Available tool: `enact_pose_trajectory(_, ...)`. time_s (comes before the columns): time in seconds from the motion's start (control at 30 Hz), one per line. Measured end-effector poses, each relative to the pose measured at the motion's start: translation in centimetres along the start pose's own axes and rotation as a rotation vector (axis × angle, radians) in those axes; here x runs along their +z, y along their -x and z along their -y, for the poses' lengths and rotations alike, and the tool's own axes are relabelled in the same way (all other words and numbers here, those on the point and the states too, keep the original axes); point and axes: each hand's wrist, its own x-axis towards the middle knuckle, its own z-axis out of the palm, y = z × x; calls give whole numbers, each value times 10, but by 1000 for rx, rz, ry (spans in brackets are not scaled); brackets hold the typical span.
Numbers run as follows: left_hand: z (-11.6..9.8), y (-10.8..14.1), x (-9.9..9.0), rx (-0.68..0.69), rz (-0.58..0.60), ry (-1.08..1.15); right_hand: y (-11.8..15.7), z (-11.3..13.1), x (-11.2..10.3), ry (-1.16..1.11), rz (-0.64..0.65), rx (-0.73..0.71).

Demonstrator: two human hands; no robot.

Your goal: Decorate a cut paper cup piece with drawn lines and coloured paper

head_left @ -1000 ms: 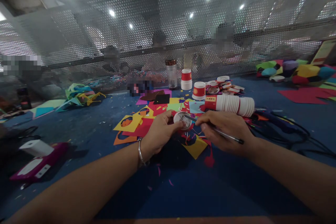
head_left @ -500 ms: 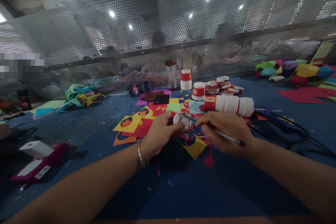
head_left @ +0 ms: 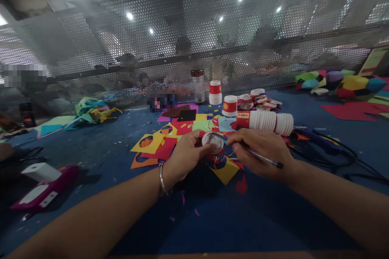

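My left hand [head_left: 185, 153] is closed on a round white paper cup bottom [head_left: 216, 145] with some red at its edge, its thumb lying over the face. Dark pen marks cover part of that white disc. In my right hand [head_left: 263, 151], shut in a writing grip, is a slim pen [head_left: 264, 158], its tip end resting at the upper part of the disc. Beneath and around both hands lie coloured paper scraps, among them a yellow piece [head_left: 227, 171] and a red piece [head_left: 165, 148].
Stacked paper cups [head_left: 266, 121] lie on their side beyond my right hand. Upright cups [head_left: 230, 106], a glass bottle [head_left: 199, 87] and cut cup pieces [head_left: 258, 99] stand farther back. At right run black cables [head_left: 340, 164]; at left sits a magenta power strip [head_left: 47, 192].
The cup bottom has shifted slightly right and tilted in my left hand, with the pen tip nearer its upper edge. My right hand has barely moved.
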Motion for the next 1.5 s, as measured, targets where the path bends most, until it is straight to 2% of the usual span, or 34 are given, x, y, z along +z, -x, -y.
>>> enact_pose_trajectory(0.37,-6,3,3,-36,17,25,1,-2,2,-14,18,-4)
enact_pose_trajectory(0.7,1,-3,-2,5,15,60,1,1,2,-12,30,-2)
enact_pose_trajectory(1.1,-3,3,2,-12,25,5,2,-1,2,1,8,0)
enact_pose_trajectory(1.5,0,-1,-2,8,2,7,1,2,1,-33,45,2)
